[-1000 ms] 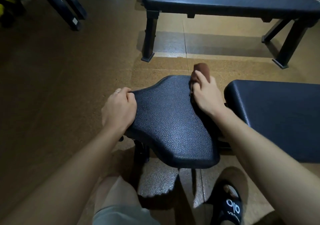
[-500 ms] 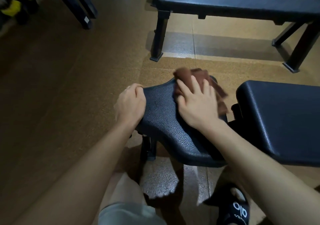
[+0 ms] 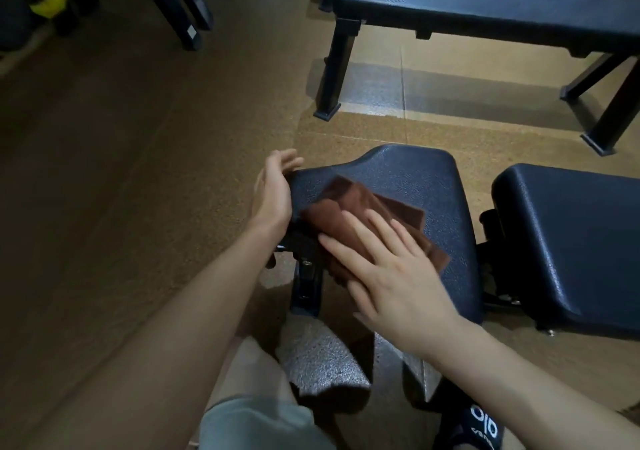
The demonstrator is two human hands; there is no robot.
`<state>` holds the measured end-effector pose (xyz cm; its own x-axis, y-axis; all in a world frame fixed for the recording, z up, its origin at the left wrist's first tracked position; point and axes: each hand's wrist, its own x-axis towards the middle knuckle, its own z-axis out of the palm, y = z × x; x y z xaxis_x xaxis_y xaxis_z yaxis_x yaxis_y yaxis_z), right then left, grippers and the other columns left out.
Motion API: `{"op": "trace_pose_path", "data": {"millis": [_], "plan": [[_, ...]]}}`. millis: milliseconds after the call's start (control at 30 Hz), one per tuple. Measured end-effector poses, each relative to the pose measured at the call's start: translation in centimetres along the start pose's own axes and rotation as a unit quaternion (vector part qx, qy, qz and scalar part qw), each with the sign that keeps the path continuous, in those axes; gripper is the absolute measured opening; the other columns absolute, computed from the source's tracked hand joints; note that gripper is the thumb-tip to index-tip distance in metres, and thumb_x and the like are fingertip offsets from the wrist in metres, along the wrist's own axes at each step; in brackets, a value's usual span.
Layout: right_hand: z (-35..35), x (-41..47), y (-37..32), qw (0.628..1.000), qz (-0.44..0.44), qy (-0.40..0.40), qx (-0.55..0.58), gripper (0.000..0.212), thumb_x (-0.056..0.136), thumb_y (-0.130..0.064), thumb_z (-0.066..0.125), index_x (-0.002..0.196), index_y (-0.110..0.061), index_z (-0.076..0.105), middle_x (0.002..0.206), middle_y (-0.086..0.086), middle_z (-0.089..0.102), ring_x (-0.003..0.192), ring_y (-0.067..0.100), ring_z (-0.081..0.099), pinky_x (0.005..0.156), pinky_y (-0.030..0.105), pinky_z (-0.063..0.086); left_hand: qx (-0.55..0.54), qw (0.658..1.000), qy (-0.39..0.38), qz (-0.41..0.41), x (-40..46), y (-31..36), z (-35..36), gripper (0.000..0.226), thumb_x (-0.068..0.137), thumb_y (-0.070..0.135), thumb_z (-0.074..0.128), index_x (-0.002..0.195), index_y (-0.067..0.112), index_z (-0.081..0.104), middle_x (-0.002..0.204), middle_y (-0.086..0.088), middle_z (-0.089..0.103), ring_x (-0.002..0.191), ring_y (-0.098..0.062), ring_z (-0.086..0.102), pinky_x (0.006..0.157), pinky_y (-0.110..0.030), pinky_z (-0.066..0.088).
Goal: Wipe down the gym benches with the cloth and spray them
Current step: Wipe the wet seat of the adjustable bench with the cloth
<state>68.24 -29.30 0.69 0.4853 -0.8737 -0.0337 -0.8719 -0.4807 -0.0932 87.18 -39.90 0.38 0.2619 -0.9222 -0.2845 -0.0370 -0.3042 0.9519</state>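
A black padded seat pad (image 3: 412, 179) of the gym bench stands right in front of me, with its longer back pad (image 3: 568, 238) to the right. A brown cloth (image 3: 349, 214) lies spread on the seat's left part. My right hand (image 3: 391, 276) presses flat on the cloth with straight fingers. My left hand (image 3: 273, 190) rests against the seat's left edge, fingers loosely extended. No spray bottle is in view.
A second black flat bench (image 3: 485, 10) stands beyond, its legs on the cork-coloured floor. Dark frame legs (image 3: 180, 10) and a yellow-and-black object (image 3: 52, 3) sit at the top left. My knee and a black sandal (image 3: 478, 425) are below the seat.
My right hand has slid the cloth from the seat's far edge towards me and to the left, now flat on it. My left hand has loosened its curled grip on the seat's edge.
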Motion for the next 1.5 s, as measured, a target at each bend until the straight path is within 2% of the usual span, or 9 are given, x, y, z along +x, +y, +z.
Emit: {"op": "trace_pose_path", "data": {"millis": [233,367,467,600,767,1033,1133,1333,1500], "plan": [[-0.1,3.7,0.3,1.000,0.019,0.021,0.010,0.059,0.098,-0.048,0.031,0.157,-0.044,0.035,0.167,0.003,0.031,0.152,0.038,0.028,0.124,0.054,0.021,-0.009,0.999,0.012,0.042,-0.4,-0.2,-0.5,0.047,0.101,0.040,0.031,0.111,0.024,0.074,0.113,0.009,0.074,0.110,-0.005,0.065,0.106,-0.035,0.047],[0.3,8.8,-1.5,0.998,0.054,0.029,0.019,0.060,0.099,-0.047,0.024,0.158,-0.041,0.034,0.168,0.004,0.028,0.154,0.037,0.024,0.125,0.054,0.017,-0.021,1.000,-0.015,0.017,-1.8,-2.7,-1.4,0.043,0.111,0.036,0.030,0.143,0.029,0.058,0.141,0.013,0.056,0.127,-0.007,0.054,0.109,-0.026,0.043],[0.5,4.6,-1.0,0.999,0.012,0.029,-0.004,0.059,0.099,-0.046,0.032,0.158,-0.039,0.034,0.168,0.005,0.028,0.153,0.038,0.025,0.123,0.055,0.023,-0.010,0.998,-0.060,0.018,-2.1,-3.4,-1.9,0.045,0.113,0.027,0.024,0.153,0.027,0.044,0.137,0.011,0.048,0.121,-0.002,0.049,0.078,0.003,0.043],[0.5,-3.9,1.1,0.998,-0.032,0.016,-0.051,0.062,0.098,-0.042,0.047,0.159,-0.036,0.034,0.169,0.008,0.025,0.152,0.040,0.028,0.121,0.057,0.028,-0.021,0.996,-0.080,0.018,-1.8,-3.5,-2.3,0.046,0.113,0.022,0.022,0.155,0.026,0.041,0.154,0.004,0.043,0.134,-0.006,0.043,0.077,0.005,0.041],[0.6,0.6,-0.3,0.994,-0.078,0.030,-0.075,0.059,0.098,-0.038,0.044,0.157,-0.039,0.036,0.168,0.009,0.025,0.149,0.045,0.029,0.120,0.059,0.027,-0.062,0.993,-0.096,-0.024,-2.3,-2.6,-2.4,0.044,0.111,0.041,0.027,0.149,0.034,0.047,0.120,0.018,0.060,0.092,0.010,0.060,0.064,-0.008,0.050],[1.4,0.6,-0.8,0.993,-0.083,0.029,-0.084,0.059,0.093,-0.029,0.047,0.152,-0.035,0.046,0.170,0.009,0.020,0.151,0.045,0.025,0.122,0.058,0.025,-0.040,0.991,-0.123,-0.029,-1.8,-3.3,-3.2,0.049,0.112,0.042,0.015,0.154,0.039,0.039,0.156,0.008,0.044,0.138,-0.009,0.042,0.115,-0.034,0.036],[1.4,-4.3,1.2,0.995,-0.073,0.027,-0.065,0.051,0.097,-0.037,0.058,0.148,-0.034,0.049,0.170,0.008,0.022,0.152,0.043,0.027,0.121,0.059,0.027,0.027,0.993,-0.112,0.003,-1.9,-2.7,-2.6,0.046,0.113,0.030,0.020,0.158,0.033,0.032,0.159,0.008,0.036,0.139,-0.006,0.035,0.103,-0.020,0.034],[-0.1,1.7,1.5,0.998,-0.052,0.008,0.016,0.057,0.097,-0.046,0.037,0.154,-0.044,0.039,0.169,0.004,0.026,0.153,0.037,0.025,0.124,0.054,0.022,0.265,0.957,-0.104,0.053,-0.2,-2.3,-3.2,0.062,0.099,0.053,0.018,0.158,0.037,0.030,0.164,0.005,0.033,0.151,-0.020,0.027,0.124,-0.050,0.021],[0.0,10.2,4.1,0.998,0.040,0.031,0.048,0.059,0.097,-0.050,0.023,0.154,-0.046,0.038,0.165,0.001,0.034,0.152,0.031,0.027,0.124,0.047,0.019,0.339,0.935,-0.081,0.065,-0.6,-2.1,-2.2,0.054,0.110,0.042,0.015,0.160,0.029,0.026,0.165,0.001,0.032,0.154,-0.021,0.022,0.127,-0.046,0.010]]}}
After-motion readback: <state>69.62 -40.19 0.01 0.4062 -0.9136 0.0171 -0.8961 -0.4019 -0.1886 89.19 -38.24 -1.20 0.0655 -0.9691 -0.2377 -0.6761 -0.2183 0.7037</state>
